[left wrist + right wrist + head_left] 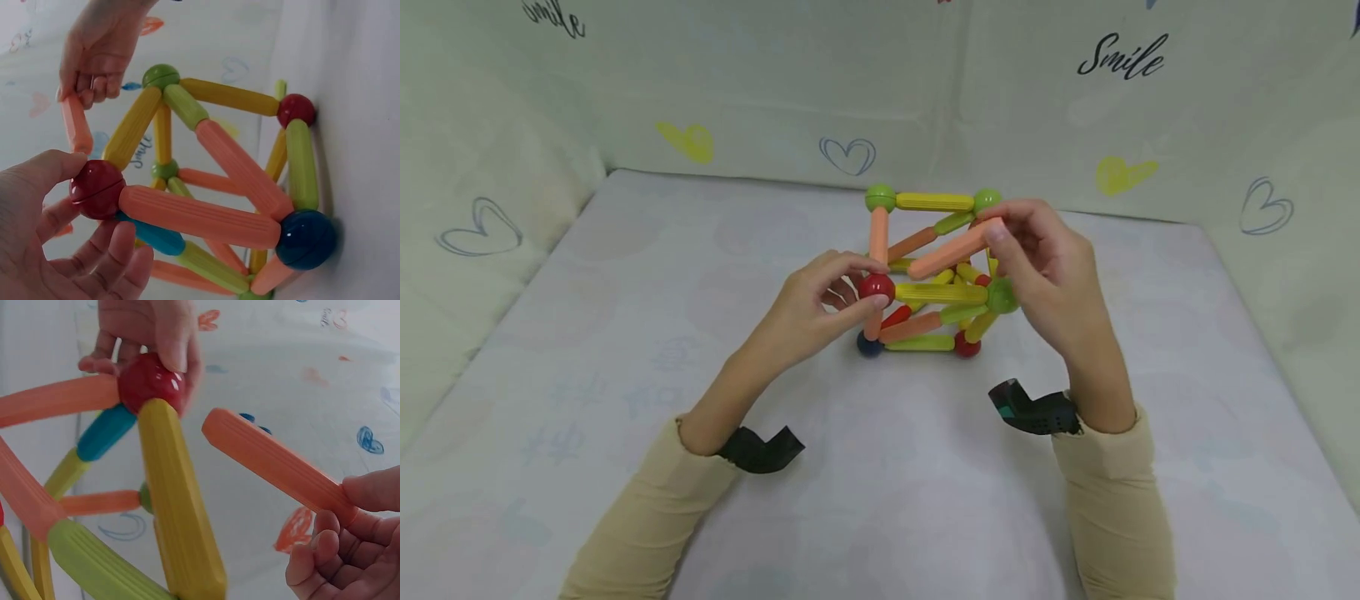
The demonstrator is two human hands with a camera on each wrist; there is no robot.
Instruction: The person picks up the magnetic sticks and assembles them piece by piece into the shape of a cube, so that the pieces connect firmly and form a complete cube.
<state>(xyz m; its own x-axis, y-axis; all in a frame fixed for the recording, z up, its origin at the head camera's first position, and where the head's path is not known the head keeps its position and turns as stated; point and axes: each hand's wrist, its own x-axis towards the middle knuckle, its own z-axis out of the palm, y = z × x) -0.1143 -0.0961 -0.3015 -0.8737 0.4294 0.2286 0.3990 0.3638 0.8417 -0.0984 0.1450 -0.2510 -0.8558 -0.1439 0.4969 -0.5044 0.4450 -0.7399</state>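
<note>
A frame of coloured rods and balls stands on the table, built as an open box with diagonal braces. My left hand (808,312) pinches the red ball (877,288) at the frame's near upper left corner between thumb and fingers. A yellow rod (181,506), an orange rod (200,215) and a blue rod (153,232) meet at that ball. Between thumb and fingers, my right hand (1054,287) holds a loose orange rod (953,252) by one end, above the frame. Its free end points toward the red ball; the right wrist view shows a gap between them.
Green balls (880,198) mark the frame's other upper corners. A dark blue ball (870,343) and a red ball (967,343) form its lower near corners. A white patterned cloth covers the table (850,500), and a printed backdrop (760,83) rises behind it.
</note>
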